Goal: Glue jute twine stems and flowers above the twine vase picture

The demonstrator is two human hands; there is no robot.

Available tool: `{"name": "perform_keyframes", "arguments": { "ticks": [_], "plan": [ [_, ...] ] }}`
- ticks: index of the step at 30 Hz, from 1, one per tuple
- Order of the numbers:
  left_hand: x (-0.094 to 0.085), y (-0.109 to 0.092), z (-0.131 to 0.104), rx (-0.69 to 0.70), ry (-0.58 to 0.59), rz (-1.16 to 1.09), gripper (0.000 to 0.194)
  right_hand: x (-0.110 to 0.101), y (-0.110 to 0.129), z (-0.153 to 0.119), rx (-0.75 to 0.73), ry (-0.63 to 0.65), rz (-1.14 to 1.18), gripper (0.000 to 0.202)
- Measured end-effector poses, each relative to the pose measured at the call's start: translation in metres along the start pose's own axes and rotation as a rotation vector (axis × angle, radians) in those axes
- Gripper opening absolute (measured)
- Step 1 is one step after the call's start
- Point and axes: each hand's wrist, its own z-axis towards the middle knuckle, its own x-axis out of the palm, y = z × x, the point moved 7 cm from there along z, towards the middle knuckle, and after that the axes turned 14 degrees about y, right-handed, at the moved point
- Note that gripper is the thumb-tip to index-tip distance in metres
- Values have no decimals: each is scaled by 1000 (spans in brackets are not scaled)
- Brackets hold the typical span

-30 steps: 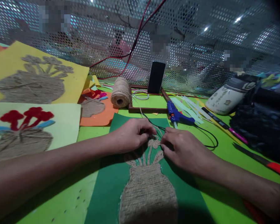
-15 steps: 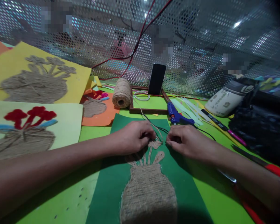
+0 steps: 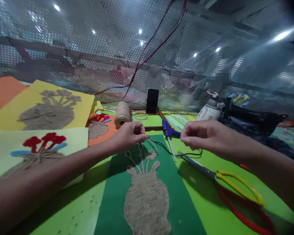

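Note:
My left hand (image 3: 133, 133) is raised above the far end of a green card (image 3: 181, 202), thumb and finger pinched together. A strand of jute twine (image 3: 155, 145) emerges near its fingertips and reaches the small twine flower (image 3: 151, 154); whether the pinch holds it, I cannot tell. On the card is a twine-covered vase shape (image 3: 147, 202) with twine stems and leaves. To the right, my right hand (image 3: 201, 133) hovers with fingers curled closed; anything in them is too small to make out. Scissors (image 3: 212, 173) with yellow and red handles lie below it.
A blue glue gun (image 3: 168, 129) with a glue stick (image 3: 171, 148) lies between my hands, a black cord beside it. Behind stand a twine spool (image 3: 122, 113), a phone (image 3: 152, 101) and a bottle (image 3: 209, 110). Finished-looking cards (image 3: 88, 107) lie left. A perforated metal screen (image 3: 107, 65) rises behind.
My hands have moved apart, the right one lifting off to the right of the green card. The view has tilted up, and the scissors and more twine stems now show.

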Motion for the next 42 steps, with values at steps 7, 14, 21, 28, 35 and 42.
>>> {"name": "perform_keyframes", "arguments": {
  "ticks": [7,14,21,28,35,42],
  "plan": [
    [49,-81,-21,32,356,-214,33,41,30,-30,-102,-57,199,14],
    [80,-87,-56,49,317,-642,23,46,29,-45,-211,-233,189,16],
    [98,-72,-69,-39,126,-793,27,65,41,-51,-370,-419,-241,12],
    [83,-52,-74,-53,-14,-688,34,78,26,-39,-419,-307,-147,11],
    [40,-46,-74,26,-191,-486,28,48,-6,-27,-371,-403,-131,15],
    [5,-22,-69,-8,-364,-189,37,18,-75,-27,-156,-609,-59,28]
  ]
}}
